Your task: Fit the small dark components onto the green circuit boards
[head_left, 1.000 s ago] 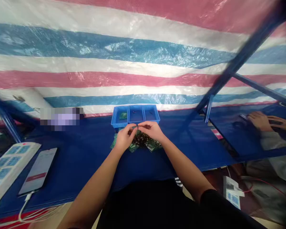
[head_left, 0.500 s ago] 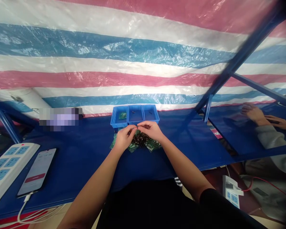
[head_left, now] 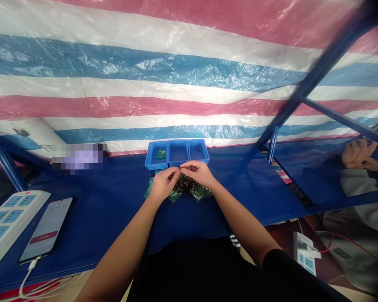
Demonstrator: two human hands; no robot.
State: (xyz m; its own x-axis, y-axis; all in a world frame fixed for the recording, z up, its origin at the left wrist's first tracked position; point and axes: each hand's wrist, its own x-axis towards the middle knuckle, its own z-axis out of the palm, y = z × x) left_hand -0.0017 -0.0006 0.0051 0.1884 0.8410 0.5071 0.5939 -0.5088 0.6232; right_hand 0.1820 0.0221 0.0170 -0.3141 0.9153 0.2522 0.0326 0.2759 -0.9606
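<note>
My left hand [head_left: 164,181] and my right hand [head_left: 199,172] meet fingertip to fingertip over a pile of small dark parts [head_left: 185,185]. The fingers of both are pinched; whatever lies between them is too small to name. Green circuit boards [head_left: 200,192] lie around the pile, partly under my hands. Just beyond stand three joined blue bins: the left bin [head_left: 148,158] contains green boards, while the middle bin [head_left: 177,157] and the right bin [head_left: 202,154] each show a small dark piece.
On the left of the blue table [head_left: 107,209] lie a phone [head_left: 47,228] with a plugged-in cable and a white power strip [head_left: 34,205]. A blue metal frame [head_left: 290,105] rises at the right. Beyond it are another person's hands [head_left: 359,153]. Striped sheeting [head_left: 176,100] hangs behind.
My hands stay together over the pile with only slight finger movement. The other person's hands at the right have come together and shifted right. The view has tilted slightly.
</note>
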